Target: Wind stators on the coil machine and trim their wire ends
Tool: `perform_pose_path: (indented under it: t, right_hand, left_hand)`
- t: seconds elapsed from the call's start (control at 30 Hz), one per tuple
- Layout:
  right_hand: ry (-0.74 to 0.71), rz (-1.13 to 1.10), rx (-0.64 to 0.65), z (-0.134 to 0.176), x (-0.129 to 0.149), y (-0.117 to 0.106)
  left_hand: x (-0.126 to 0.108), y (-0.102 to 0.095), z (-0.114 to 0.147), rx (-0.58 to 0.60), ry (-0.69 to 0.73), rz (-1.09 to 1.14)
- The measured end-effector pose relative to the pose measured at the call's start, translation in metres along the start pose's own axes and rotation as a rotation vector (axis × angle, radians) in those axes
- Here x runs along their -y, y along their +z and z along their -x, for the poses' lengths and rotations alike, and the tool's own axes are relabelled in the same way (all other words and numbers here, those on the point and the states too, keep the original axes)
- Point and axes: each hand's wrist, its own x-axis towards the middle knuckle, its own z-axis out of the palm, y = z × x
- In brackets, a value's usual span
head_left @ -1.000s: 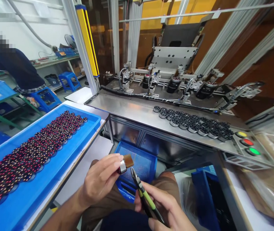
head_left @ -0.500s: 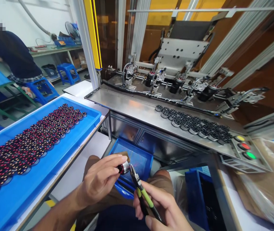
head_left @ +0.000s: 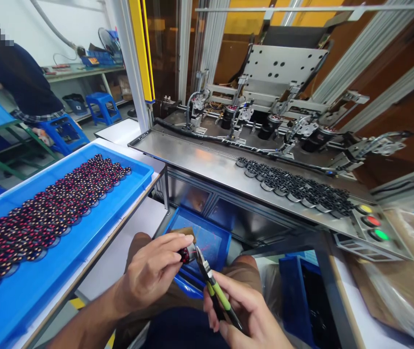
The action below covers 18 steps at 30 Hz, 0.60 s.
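Observation:
My left hand [head_left: 156, 266] pinches a small wound motor stator [head_left: 184, 255], dark with red wire, between thumb and fingers; the fingers cover much of it. Thin wire ends stick out from its right side. In my right hand [head_left: 243, 305] is a pair of side cutters [head_left: 218, 292] with green and black handles. The tips of the cutters point up and left, close beside the wires; whether the jaws touch them I cannot tell. Below both hands sits a blue bin [head_left: 225, 242] with bits of red wire in it.
A blue tray [head_left: 119, 203] to the left holds rows of similar stators. On the metal ledge [head_left: 192, 155] stand many black round parts [head_left: 294, 186]. Behind them is a machine with fixtures [head_left: 274, 123]. A button panel [head_left: 377, 228] is at right. One person [head_left: 21, 77] sits far left.
The stator has turned in my left hand, so its bright metallic side no longer shows. The cutters have barely moved. The machine's upper plate has shifted slightly up and right.

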Motion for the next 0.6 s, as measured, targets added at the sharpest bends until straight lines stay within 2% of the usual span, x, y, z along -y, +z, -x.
perform_pose_path:
  t: [0.1,0.2,0.27,0.43,0.6]
  right_hand:
    - [0.008,0.116,-0.035,-0.002,0.004,0.002]
    - [0.01,0.342,-0.123,-0.007,0.009,0.003]
    - [0.049,0.417,-0.175,-0.012,0.01,0.0]
    - [0.151,0.337,-0.318,-0.021,0.004,-0.012]
    - [0.22,0.137,-0.4,-0.013,-0.028,-0.022]
  left_hand:
    - [0.0,0.0,0.001,0.019,-0.028,-0.036]
    - [0.002,0.003,0.004,0.032,-0.035,-0.105]
    - [0.004,0.005,0.006,0.016,-0.028,-0.151]
    - [0.006,0.002,0.01,-0.016,0.034,-0.224]
    - [0.0,-0.005,0.008,-0.015,0.002,-0.408]
